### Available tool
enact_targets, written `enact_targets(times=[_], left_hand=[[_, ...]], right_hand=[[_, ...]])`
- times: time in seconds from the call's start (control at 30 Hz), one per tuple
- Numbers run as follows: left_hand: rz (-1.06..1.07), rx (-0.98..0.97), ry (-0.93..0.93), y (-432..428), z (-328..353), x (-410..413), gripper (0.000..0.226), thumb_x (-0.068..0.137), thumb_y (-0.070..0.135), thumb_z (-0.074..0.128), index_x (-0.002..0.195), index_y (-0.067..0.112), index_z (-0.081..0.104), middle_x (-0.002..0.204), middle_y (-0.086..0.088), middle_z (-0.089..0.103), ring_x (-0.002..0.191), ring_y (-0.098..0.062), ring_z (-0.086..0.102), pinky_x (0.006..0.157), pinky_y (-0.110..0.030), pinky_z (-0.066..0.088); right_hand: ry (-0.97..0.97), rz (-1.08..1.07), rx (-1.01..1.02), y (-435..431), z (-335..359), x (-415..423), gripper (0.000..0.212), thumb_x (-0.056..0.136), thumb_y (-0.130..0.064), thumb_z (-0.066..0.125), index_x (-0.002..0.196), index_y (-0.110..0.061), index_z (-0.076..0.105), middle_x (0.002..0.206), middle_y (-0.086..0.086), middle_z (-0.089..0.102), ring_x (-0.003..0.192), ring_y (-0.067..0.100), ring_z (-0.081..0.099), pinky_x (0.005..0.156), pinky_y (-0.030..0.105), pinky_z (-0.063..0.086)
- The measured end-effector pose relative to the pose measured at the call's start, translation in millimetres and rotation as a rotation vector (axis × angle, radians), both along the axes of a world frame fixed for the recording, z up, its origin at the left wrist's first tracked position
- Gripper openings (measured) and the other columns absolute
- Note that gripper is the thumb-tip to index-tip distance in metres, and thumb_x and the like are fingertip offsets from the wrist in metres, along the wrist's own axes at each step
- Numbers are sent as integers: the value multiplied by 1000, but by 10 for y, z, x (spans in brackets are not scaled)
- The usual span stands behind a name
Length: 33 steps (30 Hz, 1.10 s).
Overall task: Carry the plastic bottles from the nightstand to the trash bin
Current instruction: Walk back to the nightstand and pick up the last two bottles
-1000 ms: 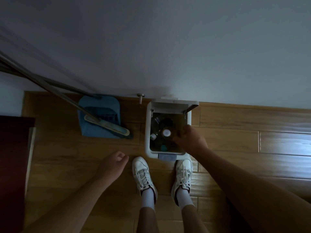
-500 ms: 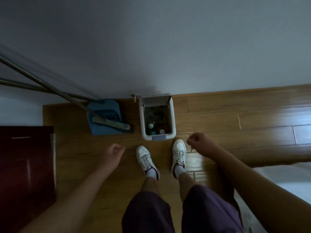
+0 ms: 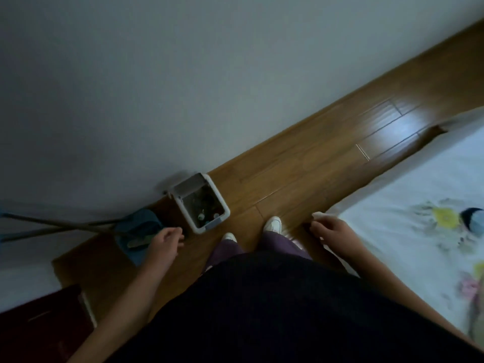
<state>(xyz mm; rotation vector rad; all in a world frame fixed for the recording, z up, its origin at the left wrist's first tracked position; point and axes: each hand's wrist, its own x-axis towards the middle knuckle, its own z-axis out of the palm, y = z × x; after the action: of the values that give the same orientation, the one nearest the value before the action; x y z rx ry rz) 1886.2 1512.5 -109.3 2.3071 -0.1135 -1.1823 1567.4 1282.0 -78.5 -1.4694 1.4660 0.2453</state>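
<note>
A small white trash bin (image 3: 223, 206) stands on the wooden floor against the wall, its lid tipped up. Inside lie several plastic bottles (image 3: 203, 209), dim, with a few caps showing. My left hand (image 3: 165, 241) hangs loosely curled to the left of the bin and holds nothing. My right hand (image 3: 330, 230) is to the right of my feet, near the bed edge, fingers loosely curled and empty. Both hands are well apart from the bin.
A blue dustpan (image 3: 137, 231) and long broom handles (image 3: 60, 225) lean at the wall left of the bin. A dark red cabinet (image 3: 42, 326) sits at the lower left. A bed with a white flowered sheet (image 3: 419, 218) fills the right.
My right hand has come out of the bin empty and drawn back to my side. I have straightened up and turned to the right, so the bin is farther off and the bed is in view.
</note>
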Motion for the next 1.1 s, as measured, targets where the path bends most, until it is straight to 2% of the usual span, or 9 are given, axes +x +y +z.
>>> enact_targets(times=[0.13, 0.27, 0.37, 0.47, 0.53, 0.63, 0.8, 1.0, 1.1], left_hand=[[-137, 12, -14, -386, 57, -54, 18, 102, 33, 50, 93, 26, 64, 101, -1, 70, 95, -21, 68, 86, -45, 55], [-286, 52, 12, -941, 42, -115, 22, 102, 31, 52, 99, 15, 68, 97, -5, 72, 91, -23, 68, 75, -38, 53], [-335, 71, 16, -1341, -51, -185, 24, 101, 28, 54, 93, 12, 69, 92, -10, 73, 81, -26, 69, 72, -41, 54], [-359, 63, 1, -1745, -91, -281, 23, 101, 26, 54, 88, 14, 68, 91, -10, 74, 79, -27, 69, 64, -35, 50], [-405, 54, -7, -1985, -85, -335, 21, 101, 28, 54, 87, 19, 68, 91, -7, 75, 82, -27, 70, 66, -34, 49], [-460, 51, -28, -2366, -54, -380, 22, 101, 29, 53, 92, 15, 69, 89, -6, 75, 82, -27, 70, 70, -35, 49], [-508, 84, -69, -3077, -70, -318, 22, 101, 24, 54, 99, 8, 69, 90, -10, 74, 76, -27, 68, 67, -36, 52], [-564, 100, -37, -4292, -205, -293, 26, 101, 22, 54, 88, 4, 68, 86, -15, 74, 70, -29, 67, 62, -32, 46], [-619, 114, -3, -5059, -251, -409, 27, 101, 26, 54, 92, 4, 67, 89, -15, 73, 72, -28, 68, 63, -33, 47]], right_hand=[[-2, -237, -6, 178, -14, -422, 17, 98, -31, 57, 107, -20, 67, 98, 0, 71, 90, 17, 68, 88, 43, 56], [23, -380, 37, 218, -105, -794, 21, 98, -29, 57, 111, -17, 67, 94, -3, 68, 87, 13, 66, 72, 27, 51], [39, -392, 82, 38, -180, -1032, 19, 98, -27, 58, 109, -15, 67, 90, -2, 68, 81, 9, 64, 63, 20, 46], [22, -418, 107, -238, -208, -1241, 11, 97, -27, 58, 101, -21, 67, 98, 3, 72, 86, 14, 68, 79, 33, 57], [-5, -458, 78, -438, -154, -1313, 11, 97, -27, 58, 96, -21, 67, 97, 5, 73, 87, 18, 69, 86, 39, 58], [-69, -538, 24, -801, -15, -1337, 16, 99, -24, 54, 101, -14, 67, 98, 7, 72, 90, 21, 69, 80, 35, 58], [-137, -636, -12, -1417, 12, -1403, 17, 99, -25, 54, 106, -15, 66, 100, 5, 72, 90, 17, 70, 73, 28, 54], [-97, -773, 17, -2110, -151, -1564, 14, 98, -25, 55, 100, -16, 66, 96, 4, 72, 89, 19, 69, 78, 35, 56], [-65, -877, 46, -2428, -213, -1691, 15, 98, -23, 55, 99, -13, 67, 94, 6, 73, 85, 20, 69, 76, 36, 55]])
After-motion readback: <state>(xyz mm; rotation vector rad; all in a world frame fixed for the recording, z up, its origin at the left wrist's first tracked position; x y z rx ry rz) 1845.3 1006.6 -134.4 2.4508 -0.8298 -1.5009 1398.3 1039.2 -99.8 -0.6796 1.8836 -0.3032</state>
